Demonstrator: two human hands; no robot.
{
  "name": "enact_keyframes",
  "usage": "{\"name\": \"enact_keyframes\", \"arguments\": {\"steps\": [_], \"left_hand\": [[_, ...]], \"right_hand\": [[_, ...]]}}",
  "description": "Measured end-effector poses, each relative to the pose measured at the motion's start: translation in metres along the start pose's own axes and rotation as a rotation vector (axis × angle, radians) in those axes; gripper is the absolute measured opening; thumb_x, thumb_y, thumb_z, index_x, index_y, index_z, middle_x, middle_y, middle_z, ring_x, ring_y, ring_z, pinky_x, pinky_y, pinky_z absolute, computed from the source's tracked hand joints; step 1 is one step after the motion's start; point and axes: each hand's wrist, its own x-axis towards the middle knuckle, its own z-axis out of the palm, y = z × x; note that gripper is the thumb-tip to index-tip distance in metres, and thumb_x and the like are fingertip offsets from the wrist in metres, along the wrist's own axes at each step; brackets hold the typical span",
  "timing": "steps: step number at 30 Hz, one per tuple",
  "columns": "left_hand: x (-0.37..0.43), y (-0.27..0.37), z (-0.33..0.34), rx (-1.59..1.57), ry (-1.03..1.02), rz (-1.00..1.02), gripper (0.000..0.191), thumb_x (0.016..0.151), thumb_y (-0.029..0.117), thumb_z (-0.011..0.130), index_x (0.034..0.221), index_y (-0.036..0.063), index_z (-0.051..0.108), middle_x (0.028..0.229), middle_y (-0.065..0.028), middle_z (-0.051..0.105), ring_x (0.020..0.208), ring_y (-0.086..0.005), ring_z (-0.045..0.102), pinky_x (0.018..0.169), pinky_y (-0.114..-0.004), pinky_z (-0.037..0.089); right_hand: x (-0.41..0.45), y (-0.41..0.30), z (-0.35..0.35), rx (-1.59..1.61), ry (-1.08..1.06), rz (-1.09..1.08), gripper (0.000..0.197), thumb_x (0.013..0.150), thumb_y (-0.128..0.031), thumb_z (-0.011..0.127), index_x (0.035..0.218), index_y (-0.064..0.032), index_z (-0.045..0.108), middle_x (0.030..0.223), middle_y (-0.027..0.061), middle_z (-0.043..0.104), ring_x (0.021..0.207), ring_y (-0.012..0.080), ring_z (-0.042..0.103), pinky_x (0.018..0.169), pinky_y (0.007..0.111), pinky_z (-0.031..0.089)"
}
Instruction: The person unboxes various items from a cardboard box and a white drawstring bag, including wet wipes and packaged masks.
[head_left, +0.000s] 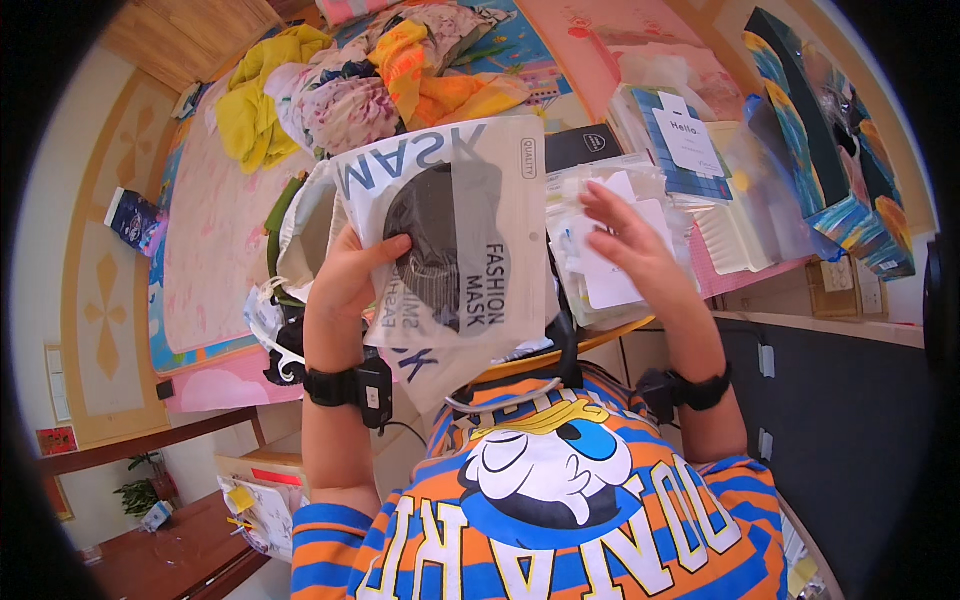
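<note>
My left hand (349, 270) grips the left side of a clear plastic mask pouch (517, 225), its thumb across the front. Inside the pouch shows a dark folded mask (427, 217). A second pouch (442, 371) with similar printing hangs behind and below it; whether my fingers hold it too is hidden. My right hand (634, 240) is off to the right with its fingers apart and nothing visible in it. Just under or beside it lies a white card (626, 281) on a stack of clear plastic packets (570, 300); contact cannot be made out.
Behind the pouch stands a white cloth bag (307, 255). A black box (581, 146), a blue packet with a white tag (686, 142) and a tall patterned box (862, 232) are to the right. Yellow (262, 82) and orange cloths (442, 82) lie on the bed (214, 247).
</note>
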Motion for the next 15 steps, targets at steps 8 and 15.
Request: {"name": "enact_keyframes", "arguments": {"steps": [8, 15], "left_hand": [[0.006, -0.027, -0.018, -0.298, 0.01, 0.072, 0.036, 0.092, 0.012, 0.051, 0.126, 0.0018, 0.046, 0.119, -0.0107, 0.057, 0.106, -0.0242, 0.057, 0.094, -0.039, 0.044], [-0.001, -0.04, -0.033, -0.796, -0.115, -0.002, 0.046, 0.097, 0.031, 0.036, 0.134, 0.0029, 0.039, 0.133, -0.0212, 0.045, 0.122, -0.0377, 0.044, 0.103, -0.05, 0.034]], "right_hand": [[0.009, 0.001, 0.041, 0.382, -0.27, 0.229, 0.036, 0.088, -0.015, 0.059, 0.12, -0.0001, 0.053, 0.107, 0.0087, 0.063, 0.095, 0.0118, 0.059, 0.082, 0.023, 0.047], [0.004, -0.003, 0.024, 0.334, -0.02, 0.165, 0.028, 0.09, -0.013, 0.055, 0.115, 0.0, 0.055, 0.1, 0.0062, 0.065, 0.087, 0.0106, 0.061, 0.08, 0.024, 0.048]]}}
